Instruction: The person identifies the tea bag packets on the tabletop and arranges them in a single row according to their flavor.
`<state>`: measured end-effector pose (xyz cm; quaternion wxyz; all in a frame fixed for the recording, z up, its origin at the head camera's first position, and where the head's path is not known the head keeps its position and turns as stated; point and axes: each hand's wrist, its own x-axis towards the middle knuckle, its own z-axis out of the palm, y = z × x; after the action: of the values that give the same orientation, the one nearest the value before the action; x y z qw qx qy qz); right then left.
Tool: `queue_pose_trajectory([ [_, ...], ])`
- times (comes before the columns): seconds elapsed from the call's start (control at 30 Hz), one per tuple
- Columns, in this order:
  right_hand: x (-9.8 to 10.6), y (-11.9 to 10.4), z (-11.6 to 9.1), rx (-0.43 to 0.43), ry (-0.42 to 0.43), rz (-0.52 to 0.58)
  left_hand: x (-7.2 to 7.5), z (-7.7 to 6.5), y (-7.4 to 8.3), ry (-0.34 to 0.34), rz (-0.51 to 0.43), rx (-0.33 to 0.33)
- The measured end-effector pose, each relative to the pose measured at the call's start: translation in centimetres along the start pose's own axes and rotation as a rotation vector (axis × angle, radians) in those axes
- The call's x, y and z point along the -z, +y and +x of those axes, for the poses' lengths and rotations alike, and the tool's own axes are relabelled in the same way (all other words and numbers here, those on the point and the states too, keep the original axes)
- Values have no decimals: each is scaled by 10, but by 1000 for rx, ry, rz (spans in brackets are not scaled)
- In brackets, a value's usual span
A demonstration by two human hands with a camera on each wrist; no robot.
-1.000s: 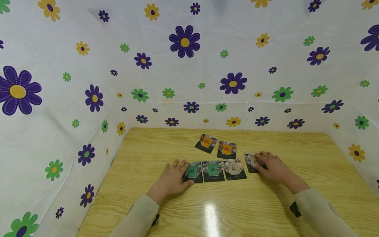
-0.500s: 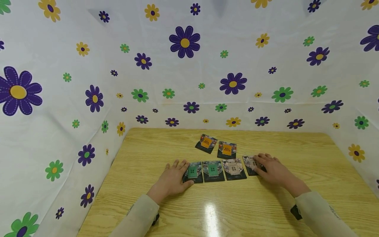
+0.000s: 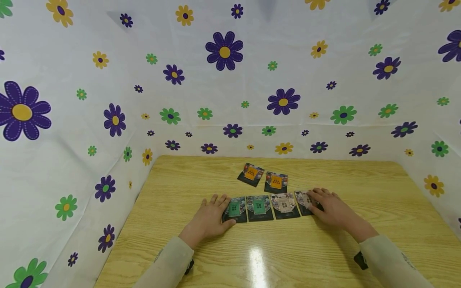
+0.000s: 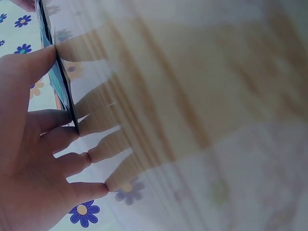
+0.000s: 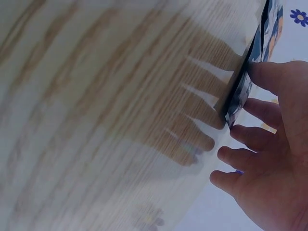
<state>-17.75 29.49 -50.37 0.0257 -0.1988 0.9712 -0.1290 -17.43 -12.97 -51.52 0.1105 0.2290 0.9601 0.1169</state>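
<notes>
Side by side on the wooden table lie flat square packets. At the left end, my left hand (image 3: 209, 218) rests on a green-labelled packet (image 3: 236, 209), thumb at its near edge and other fingers spread along its left side. To its right come a second green-labelled packet (image 3: 260, 208) and a beige-labelled packet (image 3: 284, 205). My right hand (image 3: 330, 208) holds another beige-labelled packet (image 3: 301, 202) by its right side, between thumb and index finger; that side is covered. In the right wrist view, this packet (image 5: 239, 98) shows nearly edge-on, flat against the table.
Behind the row lie two orange-labelled packets, one tilted (image 3: 251, 174) and one nearly straight (image 3: 276, 182). White flower-printed sheeting (image 3: 248, 80) stands around the table's back and sides. The glossy tabletop (image 3: 173, 176) reflects light near the front.
My right hand has slid its beige-labelled packet left and slightly nearer, so it now sits close beside the other beige-labelled packet. My left hand has stayed in place.
</notes>
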Motion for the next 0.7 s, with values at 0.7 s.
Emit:
queue_pose_trajectory([
  [0.7, 1, -4, -2, 3, -6, 10, -1, 1, -1, -5, 8, 3],
])
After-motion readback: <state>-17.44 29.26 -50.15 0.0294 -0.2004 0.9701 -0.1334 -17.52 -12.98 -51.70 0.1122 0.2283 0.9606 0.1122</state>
